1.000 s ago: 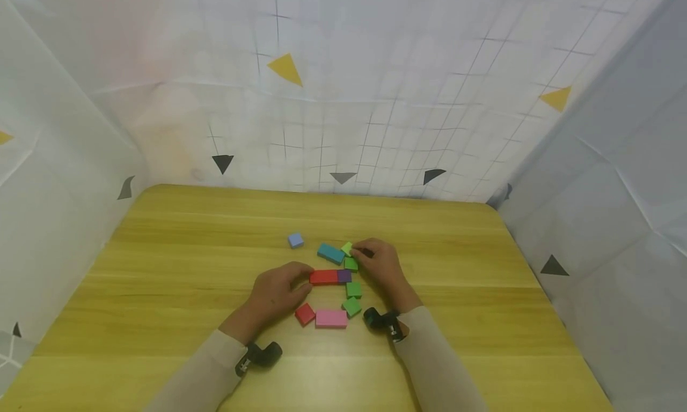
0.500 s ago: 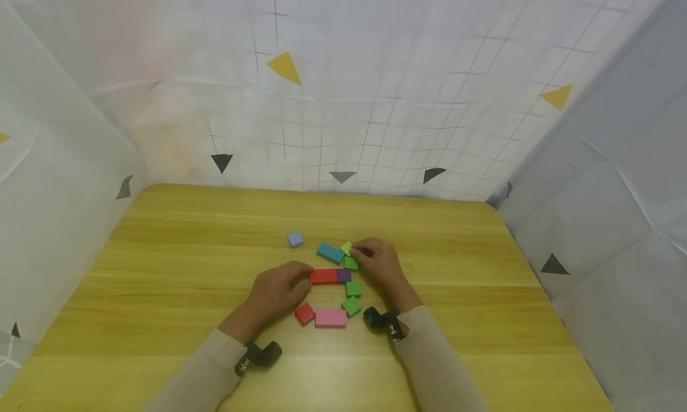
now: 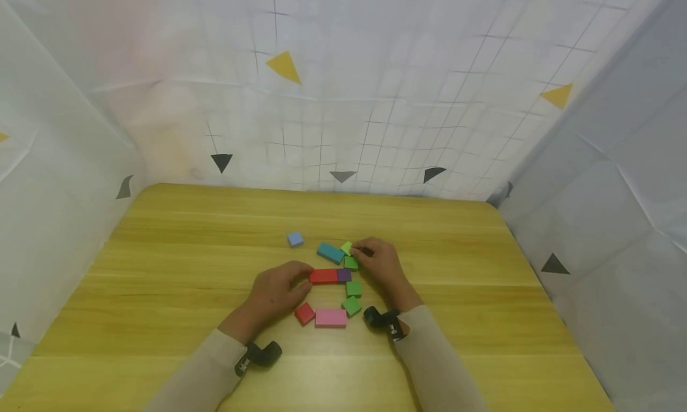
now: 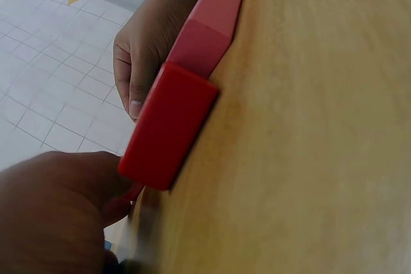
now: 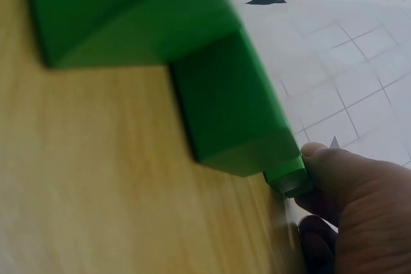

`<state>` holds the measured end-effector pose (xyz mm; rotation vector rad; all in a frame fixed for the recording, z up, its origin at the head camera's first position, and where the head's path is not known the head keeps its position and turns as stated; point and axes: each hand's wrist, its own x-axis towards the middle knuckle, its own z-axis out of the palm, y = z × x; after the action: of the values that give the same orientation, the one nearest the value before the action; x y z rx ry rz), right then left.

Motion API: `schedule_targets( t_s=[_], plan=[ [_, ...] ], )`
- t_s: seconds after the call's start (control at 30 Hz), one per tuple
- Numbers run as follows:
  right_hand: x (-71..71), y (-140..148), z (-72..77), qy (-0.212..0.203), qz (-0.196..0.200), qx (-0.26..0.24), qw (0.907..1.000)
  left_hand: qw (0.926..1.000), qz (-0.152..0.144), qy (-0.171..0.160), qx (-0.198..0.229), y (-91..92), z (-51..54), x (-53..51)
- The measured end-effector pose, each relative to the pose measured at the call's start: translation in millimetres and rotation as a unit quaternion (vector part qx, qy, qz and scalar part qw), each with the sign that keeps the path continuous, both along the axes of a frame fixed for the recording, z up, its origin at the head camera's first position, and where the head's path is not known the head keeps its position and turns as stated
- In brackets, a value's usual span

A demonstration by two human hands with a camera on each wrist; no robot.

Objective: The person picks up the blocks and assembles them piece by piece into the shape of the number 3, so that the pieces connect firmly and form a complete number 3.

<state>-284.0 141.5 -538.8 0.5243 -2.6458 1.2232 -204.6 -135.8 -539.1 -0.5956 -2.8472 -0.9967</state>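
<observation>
In the head view, my left hand [image 3: 274, 290] grips the left end of a long red block [image 3: 324, 276], its index finger and thumb on either side. A purple block [image 3: 344, 275] sits against that block's right end. My right hand [image 3: 380, 262] pinches a small lime-green block [image 3: 346, 248] at its right side. The lime block touches a teal block [image 3: 330, 253] and lies just above a green block [image 3: 350, 263]. In the left wrist view, a small red block [image 4: 170, 126] partly hides the left fingertips. Green blocks [image 5: 234, 104] fill the right wrist view's foreground.
Lower on the wooden table [image 3: 456, 245] lie two more green blocks, one of them a tilted green block [image 3: 351, 306], beside a pink block [image 3: 330, 318] and a small red block [image 3: 305, 314]. A light-blue block [image 3: 295, 239] lies apart, farther back. White sheeting [image 3: 343, 102] surrounds the table.
</observation>
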Motion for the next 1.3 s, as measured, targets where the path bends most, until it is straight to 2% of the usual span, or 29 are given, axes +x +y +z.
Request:
schedule_targets(
  t_s=[0.2, 0.43, 0.7, 0.83, 0.97, 1.13, 1.3],
  plan=[
    [-1.1, 0.0, -0.7, -0.003, -0.002, 0.000, 1.0000, 1.0000, -0.005, 0.004, 0.007, -0.2, 1.7, -0.7],
    [-0.7, -0.5, -2.2, 0.000, -0.004, 0.001, 1.0000, 0.9971, -0.005, 0.047, 0.060, -5.5, -1.4, -10.5],
    [0.9, -1.0, -3.1, -0.020, -0.008, -0.009, 0.9997, 0.9966, -0.016, 0.058, 0.055, -6.8, -4.1, -22.8],
    [0.0, 0.1, -3.3, -0.015, -0.015, -0.005, 0.9998, 0.9957, -0.026, 0.055, 0.069, -4.5, -2.7, -30.1],
    [0.1, 0.1, -2.4, 0.000, -0.009, -0.003, 1.0000, 0.9948, -0.032, 0.034, 0.091, -3.4, -0.8, -36.2],
    [1.4, 0.3, -1.4, -0.002, -0.004, -0.002, 1.0000, 0.9919, -0.035, 0.016, 0.121, -3.3, 1.1, -39.9],
    [1.3, 0.4, -1.0, -0.001, -0.009, -0.001, 1.0000, 0.9931, -0.036, 0.016, 0.110, -2.6, 2.2, -43.6]
  ],
)
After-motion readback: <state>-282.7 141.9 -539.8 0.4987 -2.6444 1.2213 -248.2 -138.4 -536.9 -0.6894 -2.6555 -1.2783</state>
